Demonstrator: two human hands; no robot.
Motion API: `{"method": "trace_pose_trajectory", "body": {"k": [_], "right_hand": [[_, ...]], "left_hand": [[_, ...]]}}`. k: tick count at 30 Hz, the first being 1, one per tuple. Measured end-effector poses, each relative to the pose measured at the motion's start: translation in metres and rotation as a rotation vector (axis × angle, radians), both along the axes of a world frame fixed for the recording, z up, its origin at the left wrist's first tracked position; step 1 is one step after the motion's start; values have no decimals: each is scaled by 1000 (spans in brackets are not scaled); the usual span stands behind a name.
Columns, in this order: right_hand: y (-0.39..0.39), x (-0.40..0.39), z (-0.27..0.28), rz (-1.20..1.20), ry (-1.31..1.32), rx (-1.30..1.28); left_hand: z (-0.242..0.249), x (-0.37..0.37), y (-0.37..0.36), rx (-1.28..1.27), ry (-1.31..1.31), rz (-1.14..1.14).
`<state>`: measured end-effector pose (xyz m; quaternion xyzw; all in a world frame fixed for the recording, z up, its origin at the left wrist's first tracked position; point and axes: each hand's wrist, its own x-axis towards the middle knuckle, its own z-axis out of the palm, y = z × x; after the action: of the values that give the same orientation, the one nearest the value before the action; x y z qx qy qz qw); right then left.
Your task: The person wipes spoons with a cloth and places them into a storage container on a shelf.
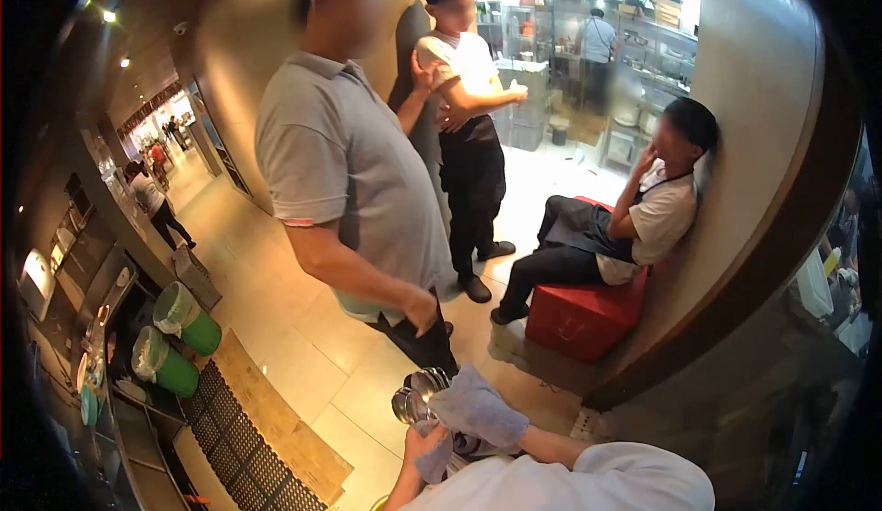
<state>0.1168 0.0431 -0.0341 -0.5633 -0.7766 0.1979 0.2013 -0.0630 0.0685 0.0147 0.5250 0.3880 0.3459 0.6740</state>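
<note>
A bunch of shiny metal spoons (418, 395) with rounded heads sticks up in front of my body at the bottom centre. My left hand (424, 439) is closed round their lower part, with a fold of bluish-grey cloth against it. The cloth (478, 404) drapes over my right hand (522, 433) and hides most of its fingers. That covered hand presses the cloth against the right side of the spoon heads. Dark handle ends show between my two hands, close to my white shirt.
A person in a grey polo shirt (354, 162) stands just ahead. Another stands by the wall, and a third sits on a red box (588, 313) at right. Green bins (170, 369) and a black perforated mat (234, 433) lie left. A bright kitchen opens behind.
</note>
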Motion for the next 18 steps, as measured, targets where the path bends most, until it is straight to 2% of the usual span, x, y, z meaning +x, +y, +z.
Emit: {"method": "trace_pose_trajectory", "body": {"k": [10, 18], "right_hand": [[102, -103, 27, -114, -55, 109], [141, -131, 34, -307, -70, 202]], "left_hand": [[1, -105, 99, -27, -108, 121], [27, -140, 140, -79, -97, -59]]}}
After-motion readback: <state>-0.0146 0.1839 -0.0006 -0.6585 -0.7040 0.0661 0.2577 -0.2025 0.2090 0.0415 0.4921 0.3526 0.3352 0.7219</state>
